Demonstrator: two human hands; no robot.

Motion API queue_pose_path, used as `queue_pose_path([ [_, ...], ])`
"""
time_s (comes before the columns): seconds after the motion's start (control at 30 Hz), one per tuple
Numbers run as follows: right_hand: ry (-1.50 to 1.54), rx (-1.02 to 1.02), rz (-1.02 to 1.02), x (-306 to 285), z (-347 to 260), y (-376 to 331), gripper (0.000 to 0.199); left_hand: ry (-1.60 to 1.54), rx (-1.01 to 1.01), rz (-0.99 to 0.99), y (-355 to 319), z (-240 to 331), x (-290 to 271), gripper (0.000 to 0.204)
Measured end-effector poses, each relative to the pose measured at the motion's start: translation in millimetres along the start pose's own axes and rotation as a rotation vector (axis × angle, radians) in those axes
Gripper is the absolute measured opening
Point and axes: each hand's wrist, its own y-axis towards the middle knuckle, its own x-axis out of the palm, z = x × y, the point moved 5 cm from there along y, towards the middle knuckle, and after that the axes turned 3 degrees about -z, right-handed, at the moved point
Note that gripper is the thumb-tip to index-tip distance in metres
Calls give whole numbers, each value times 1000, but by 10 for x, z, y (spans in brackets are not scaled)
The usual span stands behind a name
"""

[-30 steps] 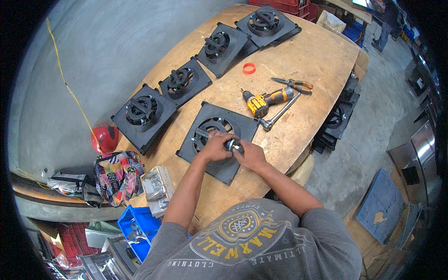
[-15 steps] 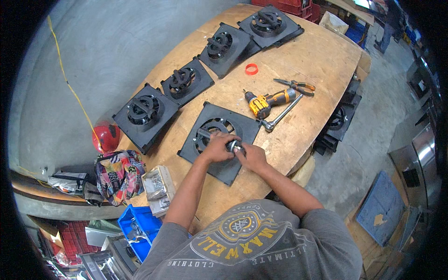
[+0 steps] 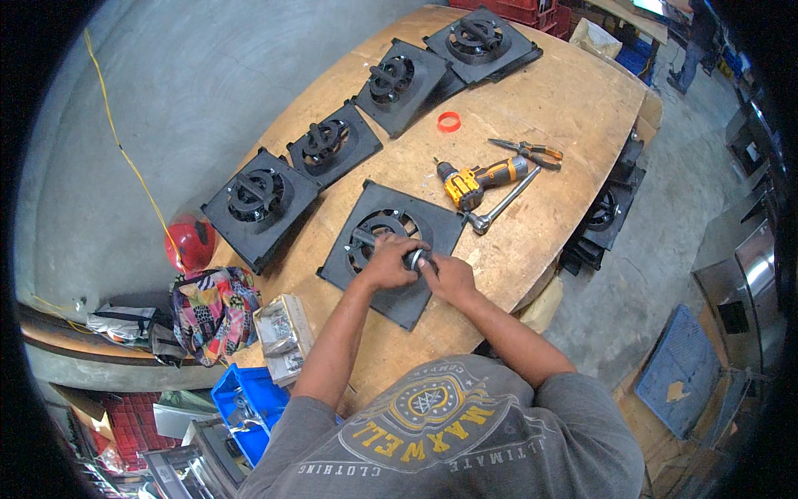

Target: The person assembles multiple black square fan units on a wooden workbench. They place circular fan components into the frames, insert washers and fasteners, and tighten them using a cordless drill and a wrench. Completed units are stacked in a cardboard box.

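Observation:
Close in front of me, a black square panel with a round slotted opening (image 3: 443, 229) lies on the wooden table. My left hand (image 3: 393, 262) is closed over a black cylindrical part with a pale ring (image 3: 416, 259), above the panel. From the other side, my right hand (image 3: 451, 279) grips the end of the same part, thumb and fingers pressed against it. A black bar (image 3: 363, 236) sticks out beyond my left fingers across the opening. My fingers hide most of the cylindrical part, so I cannot tell whether it is fixed to the bar.
Several similar black panels (image 3: 330, 143) line the table's far left side. Right of my work lie a yellow-black drill (image 3: 467, 185), a ratchet wrench (image 3: 507, 204), pliers (image 3: 532, 153) and a red ring (image 3: 449, 122). A hardware box (image 3: 283, 333) and blue bin (image 3: 249, 407) stand near my left arm.
My right thumb and fingers have shifted slightly over the end of the cylindrical part. My left hand and the panel stay where they were.

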Motion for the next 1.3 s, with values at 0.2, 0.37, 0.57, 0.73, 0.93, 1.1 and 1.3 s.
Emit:
queue_pose_path([
  [0.2, 90, -47, 1, -1, -9, 11, 36, 29, 24, 45, -13, 10, 2, 60],
  [0.37, 77, -84, 30, -17, 22, 36, 36, 16, 30, 37, -10, 26, -8, 60],
  [0.57, 65, -91, -12, 50, 47, 3, 33, 26, 6, 9, 7, 22, -2, 60],
  [0.73, 58, -120, 23, 34, 24, 17, 33, 34, 16, 10, 4, 5, 10, 60],
  [0.93, 35, -153, 63, -28, -10, 36, 32, 28, 15, 39, -3, 21, -2, 59],
  [1.1, -29, -62, -49, 19, 19, 38, 31, 27, 8, 19, -7, 38, -16, 58],
  [1.3, 42, -57, -62, 54, 30, 46, 35, 26, 2, 24, -9, 42, -20, 58],
])
